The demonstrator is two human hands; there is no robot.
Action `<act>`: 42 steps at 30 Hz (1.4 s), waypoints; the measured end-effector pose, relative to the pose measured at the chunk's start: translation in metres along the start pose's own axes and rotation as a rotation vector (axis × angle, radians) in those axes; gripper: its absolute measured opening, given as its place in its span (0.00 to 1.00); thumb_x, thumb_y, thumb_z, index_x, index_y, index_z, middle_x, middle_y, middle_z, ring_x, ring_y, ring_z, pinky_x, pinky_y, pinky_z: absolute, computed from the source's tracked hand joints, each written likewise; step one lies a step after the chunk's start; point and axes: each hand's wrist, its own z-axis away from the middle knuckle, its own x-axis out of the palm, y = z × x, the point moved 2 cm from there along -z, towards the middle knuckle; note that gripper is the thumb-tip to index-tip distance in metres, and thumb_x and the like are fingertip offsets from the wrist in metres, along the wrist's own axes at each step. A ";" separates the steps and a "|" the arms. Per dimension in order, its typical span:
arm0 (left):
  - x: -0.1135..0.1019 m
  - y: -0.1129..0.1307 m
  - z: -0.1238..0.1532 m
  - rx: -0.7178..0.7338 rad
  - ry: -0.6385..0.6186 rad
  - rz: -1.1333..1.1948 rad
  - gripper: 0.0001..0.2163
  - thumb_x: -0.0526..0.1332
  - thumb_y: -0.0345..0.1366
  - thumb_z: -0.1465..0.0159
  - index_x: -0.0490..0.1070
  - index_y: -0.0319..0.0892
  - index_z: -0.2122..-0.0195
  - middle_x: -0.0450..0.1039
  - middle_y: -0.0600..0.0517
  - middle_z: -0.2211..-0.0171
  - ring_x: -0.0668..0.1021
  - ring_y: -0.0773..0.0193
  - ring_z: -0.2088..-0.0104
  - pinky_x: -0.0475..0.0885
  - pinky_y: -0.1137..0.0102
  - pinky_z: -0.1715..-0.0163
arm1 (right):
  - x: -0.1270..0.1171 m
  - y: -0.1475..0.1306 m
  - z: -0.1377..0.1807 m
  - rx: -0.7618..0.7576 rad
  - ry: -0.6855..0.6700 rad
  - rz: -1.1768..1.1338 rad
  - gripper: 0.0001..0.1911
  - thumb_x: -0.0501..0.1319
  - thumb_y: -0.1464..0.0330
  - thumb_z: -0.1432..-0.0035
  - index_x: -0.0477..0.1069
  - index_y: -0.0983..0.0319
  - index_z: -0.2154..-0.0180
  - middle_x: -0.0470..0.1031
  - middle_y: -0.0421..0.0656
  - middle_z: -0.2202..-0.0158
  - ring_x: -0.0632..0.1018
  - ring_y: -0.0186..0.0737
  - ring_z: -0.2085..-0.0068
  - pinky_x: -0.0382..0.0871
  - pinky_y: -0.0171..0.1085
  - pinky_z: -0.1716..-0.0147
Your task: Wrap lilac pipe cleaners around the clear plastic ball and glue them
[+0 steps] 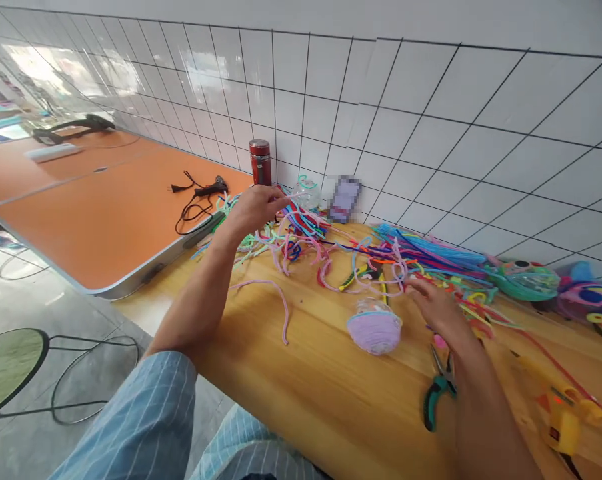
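Note:
My left hand [259,208] is over the heap of pipe cleaners [305,223] at the back, its fingers pinched on a pale pipe cleaner [299,195] that sticks out to the right. My right hand [433,303] has its fingers closed at the end of a looped light pink pipe cleaner [399,270]. Between the hands, nearer to me, a clear rounded form partly wrapped in lilac pipe cleaner [375,332] rests on the wooden table [331,380]. A single pink pipe cleaner [281,300] lies curved below my left hand.
Green-handled pliers [438,393] and a yellow glue gun [563,413] lie at the right. Yellow-handled pliers [355,275] lie among pipe cleaners. A red flask [261,162] and a phone [345,199] stand by the tiled wall. A corded black tool [208,190] lies on the orange table [131,207].

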 end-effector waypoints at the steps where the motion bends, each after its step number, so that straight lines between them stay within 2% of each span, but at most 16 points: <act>1: 0.001 -0.003 0.004 0.018 -0.044 -0.024 0.14 0.61 0.43 0.31 0.78 0.40 0.69 0.68 0.56 0.77 0.68 0.67 0.75 0.57 0.71 0.71 | 0.009 0.002 -0.002 0.000 -0.045 -0.027 0.15 0.64 0.59 0.48 0.85 0.55 0.61 0.87 0.47 0.56 0.84 0.55 0.53 0.74 0.53 0.46; 4: 0.010 -0.015 0.034 0.141 -0.319 -0.075 0.12 0.63 0.44 0.33 0.79 0.41 0.64 0.73 0.54 0.72 0.72 0.65 0.72 0.60 0.72 0.70 | 0.027 0.004 -0.004 -0.002 -0.125 -0.122 0.16 0.65 0.59 0.50 0.86 0.54 0.60 0.88 0.46 0.55 0.84 0.55 0.51 0.74 0.53 0.45; 6: 0.023 -0.026 0.068 0.246 -0.636 -0.010 0.15 0.69 0.45 0.37 0.80 0.45 0.53 0.80 0.52 0.60 0.79 0.62 0.62 0.67 0.73 0.63 | 0.028 0.004 -0.004 -0.003 -0.127 -0.196 0.16 0.65 0.59 0.50 0.86 0.55 0.60 0.88 0.46 0.54 0.84 0.54 0.50 0.74 0.52 0.43; 7: 0.029 -0.033 0.086 0.278 -0.716 0.017 0.19 0.71 0.43 0.39 0.78 0.47 0.47 0.80 0.50 0.53 0.80 0.60 0.56 0.70 0.72 0.58 | 0.026 0.004 -0.004 -0.005 -0.112 -0.233 0.17 0.65 0.58 0.50 0.86 0.55 0.60 0.88 0.45 0.54 0.84 0.53 0.49 0.73 0.52 0.43; 9: 0.042 -0.049 0.115 0.286 -0.790 -0.016 0.21 0.71 0.38 0.41 0.78 0.47 0.46 0.80 0.50 0.53 0.80 0.58 0.53 0.71 0.71 0.54 | 0.015 0.005 -0.004 -0.007 -0.051 -0.303 0.18 0.65 0.57 0.48 0.85 0.55 0.58 0.87 0.45 0.53 0.83 0.52 0.47 0.72 0.50 0.41; 11: 0.054 -0.062 0.130 0.242 -0.749 -0.059 0.16 0.69 0.36 0.41 0.79 0.46 0.51 0.79 0.51 0.58 0.80 0.60 0.58 0.72 0.71 0.57 | 0.000 0.007 -0.003 0.004 0.044 -0.365 0.20 0.65 0.55 0.47 0.85 0.55 0.56 0.87 0.46 0.53 0.83 0.50 0.48 0.73 0.49 0.43; 13: 0.065 -0.070 0.132 0.232 -0.716 -0.065 0.09 0.65 0.36 0.37 0.80 0.44 0.56 0.79 0.50 0.59 0.80 0.61 0.60 0.72 0.71 0.59 | -0.016 0.010 -0.002 0.017 0.156 -0.417 0.23 0.64 0.52 0.47 0.83 0.57 0.55 0.86 0.47 0.51 0.83 0.48 0.51 0.75 0.47 0.47; 16: 0.077 -0.077 0.116 0.218 -0.625 -0.091 0.08 0.60 0.35 0.35 0.79 0.43 0.66 0.79 0.49 0.63 0.80 0.60 0.61 0.72 0.70 0.58 | -0.032 0.014 0.001 0.020 0.288 -0.456 0.26 0.63 0.50 0.47 0.81 0.59 0.54 0.85 0.49 0.51 0.82 0.45 0.54 0.77 0.44 0.53; 18: 0.081 -0.082 0.102 0.182 -0.525 -0.124 0.09 0.59 0.36 0.33 0.79 0.44 0.64 0.80 0.48 0.62 0.80 0.59 0.60 0.72 0.69 0.57 | -0.036 0.016 0.001 0.019 0.326 -0.437 0.26 0.63 0.50 0.47 0.81 0.59 0.55 0.85 0.49 0.52 0.82 0.45 0.56 0.77 0.44 0.55; 24: 0.084 -0.099 0.074 0.034 -0.226 -0.257 0.09 0.58 0.38 0.32 0.77 0.42 0.63 0.80 0.43 0.60 0.80 0.54 0.59 0.73 0.66 0.59 | -0.019 0.018 -0.025 0.046 0.264 -0.153 0.21 0.65 0.55 0.46 0.85 0.60 0.58 0.87 0.50 0.59 0.82 0.51 0.57 0.74 0.47 0.53; 29: 0.080 -0.076 0.082 0.055 -0.062 -0.248 0.14 0.54 0.41 0.26 0.78 0.42 0.53 0.79 0.40 0.52 0.80 0.49 0.49 0.74 0.59 0.47 | 0.010 0.013 -0.059 0.056 0.148 0.125 0.14 0.67 0.56 0.46 0.84 0.59 0.67 0.86 0.54 0.61 0.82 0.58 0.53 0.69 0.49 0.52; 32: 0.084 -0.053 0.093 0.187 -0.064 -0.186 0.15 0.55 0.45 0.25 0.78 0.44 0.48 0.78 0.42 0.45 0.78 0.51 0.42 0.71 0.58 0.38 | 0.024 0.011 -0.068 0.060 0.108 0.212 0.12 0.68 0.57 0.47 0.83 0.59 0.72 0.85 0.53 0.65 0.82 0.56 0.54 0.69 0.45 0.55; 34: 0.094 -0.041 0.098 0.357 -0.153 -0.150 0.16 0.60 0.47 0.27 0.77 0.46 0.44 0.75 0.41 0.39 0.76 0.49 0.38 0.69 0.54 0.34 | 0.026 0.010 -0.069 0.069 0.100 0.237 0.10 0.67 0.60 0.47 0.80 0.58 0.75 0.83 0.50 0.70 0.82 0.53 0.58 0.68 0.43 0.58; 36: 0.106 -0.038 0.097 0.423 -0.253 -0.162 0.17 0.62 0.46 0.28 0.77 0.46 0.43 0.73 0.40 0.35 0.74 0.46 0.35 0.68 0.51 0.34 | 0.022 0.009 -0.067 0.074 0.113 0.238 0.11 0.65 0.61 0.47 0.79 0.58 0.77 0.81 0.47 0.74 0.81 0.51 0.61 0.67 0.42 0.60; 39: 0.122 -0.043 0.087 0.403 -0.285 -0.183 0.14 0.65 0.44 0.30 0.80 0.42 0.48 0.74 0.38 0.37 0.76 0.44 0.37 0.70 0.50 0.35 | -0.001 0.004 -0.059 0.056 0.189 0.200 0.13 0.63 0.58 0.44 0.80 0.59 0.73 0.81 0.47 0.72 0.79 0.49 0.64 0.67 0.42 0.62; 42: 0.127 -0.047 0.075 0.373 -0.249 -0.195 0.12 0.65 0.42 0.31 0.81 0.42 0.52 0.76 0.38 0.39 0.75 0.42 0.37 0.68 0.48 0.36 | -0.036 -0.002 -0.049 0.030 0.328 0.148 0.19 0.60 0.54 0.40 0.81 0.60 0.64 0.82 0.47 0.67 0.78 0.48 0.63 0.68 0.43 0.61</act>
